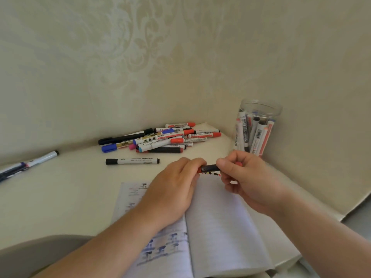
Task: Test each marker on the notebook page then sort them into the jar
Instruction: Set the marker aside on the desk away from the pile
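Observation:
Both hands hold one dark marker with red ends [208,168] level above the top of the open notebook [220,221]. My left hand [174,189] grips its left end and my right hand [241,177] pinches its right end. A row of small colour marks [210,174] runs along the top of the right page; the left page carries blue scribbles. The clear jar [256,127] stands upright at the back right with several markers in it. A heap of markers [160,138] lies behind the notebook.
One black-capped white marker [132,161] lies alone in front of the heap. More pens [28,162] lie at the far left. The cream table meets patterned walls behind and to the right; its edge runs close by the notebook's right side.

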Tool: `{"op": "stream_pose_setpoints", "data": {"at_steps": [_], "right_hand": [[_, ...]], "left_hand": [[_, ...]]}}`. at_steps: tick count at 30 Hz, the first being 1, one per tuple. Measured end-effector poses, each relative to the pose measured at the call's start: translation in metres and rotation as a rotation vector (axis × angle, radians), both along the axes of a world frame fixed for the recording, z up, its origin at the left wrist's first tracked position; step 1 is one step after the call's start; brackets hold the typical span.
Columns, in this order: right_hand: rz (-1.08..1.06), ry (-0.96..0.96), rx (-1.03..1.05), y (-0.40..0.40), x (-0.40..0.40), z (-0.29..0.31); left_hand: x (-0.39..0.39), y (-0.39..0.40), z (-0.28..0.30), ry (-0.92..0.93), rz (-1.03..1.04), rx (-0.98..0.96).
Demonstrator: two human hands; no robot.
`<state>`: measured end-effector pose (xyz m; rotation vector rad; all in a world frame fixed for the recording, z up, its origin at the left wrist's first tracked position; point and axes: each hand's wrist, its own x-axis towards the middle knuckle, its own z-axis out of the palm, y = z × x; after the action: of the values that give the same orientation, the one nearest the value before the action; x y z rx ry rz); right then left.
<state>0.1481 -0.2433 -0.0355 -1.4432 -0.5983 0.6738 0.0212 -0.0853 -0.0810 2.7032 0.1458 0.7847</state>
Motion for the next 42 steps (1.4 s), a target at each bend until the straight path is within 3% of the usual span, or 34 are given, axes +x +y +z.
{"op": "stream_pose_setpoints", "data": {"at_steps": [3, 7, 14, 18, 20, 23, 26, 31, 36, 42], "right_hand": [[0.069, 0.109, 0.089, 0.009, -0.012, -0.003], [0.030, -0.133, 0.020, 0.024, -0.021, -0.012], [0.009, -0.165, 0.132, 0.022, -0.019, -0.026], [-0.068, -0.001, 0.253, 0.013, 0.003, -0.013], [-0.160, 0.088, 0.308, 0.001, 0.023, 0.000], [-0.161, 0.060, 0.182, -0.013, 0.046, 0.007], [-0.087, -0.188, -0.053, -0.013, 0.057, -0.006], [-0.155, -0.485, -0.284, -0.003, 0.062, -0.025], [-0.329, -0.449, -0.261, -0.006, 0.060, -0.033], [-0.316, -0.423, -0.305, -0.002, 0.057, -0.031]], "left_hand": [[-0.002, -0.004, 0.001, 0.040, -0.042, 0.039], [-0.003, -0.002, 0.003, 0.054, -0.049, -0.006], [0.000, 0.003, 0.007, 0.155, -0.049, -0.084], [0.000, 0.004, 0.007, 0.234, 0.047, -0.235], [0.001, 0.002, 0.007, 0.296, 0.058, -0.172], [0.002, -0.001, 0.009, 0.364, 0.022, -0.009], [0.007, 0.000, 0.011, 0.446, 0.017, 0.029], [0.019, -0.003, 0.023, 0.591, 0.000, 0.048], [0.026, -0.008, 0.028, 0.627, -0.015, 0.093], [0.027, -0.008, 0.029, 0.642, -0.011, 0.092]]}}
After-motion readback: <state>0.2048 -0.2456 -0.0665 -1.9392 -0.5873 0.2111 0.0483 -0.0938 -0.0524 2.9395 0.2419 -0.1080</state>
